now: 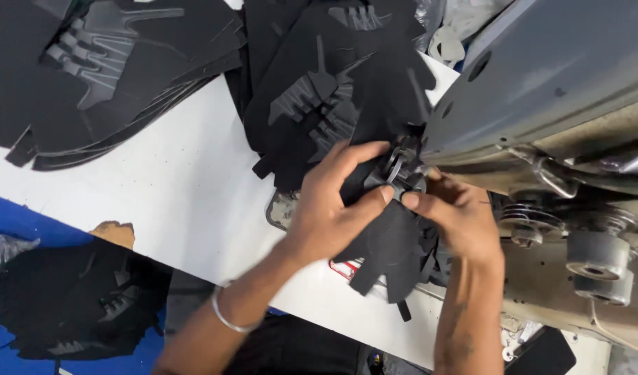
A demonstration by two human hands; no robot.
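My left hand (pixel 329 201) and my right hand (pixel 458 219) both grip a black fabric shoe-upper piece (pixel 388 243) at the needle area of a grey sewing machine (pixel 541 83). The fingertips of both hands meet close to the machine's round presser wheel (pixel 397 167), pinching the fabric's edge there. The rest of the piece hangs down between my wrists toward the table's front edge. A thin metal bangle (pixel 225 318) circles my left wrist.
Stacks of black cut upper pieces with grey printed patterns lie on the white table (pixel 166 187) at top left (pixel 104 62) and top centre (pixel 326 83). Another black pile (pixel 69 298) sits lower left on a blue surface. Machine tension knobs (pixel 600 257) stick out at right.
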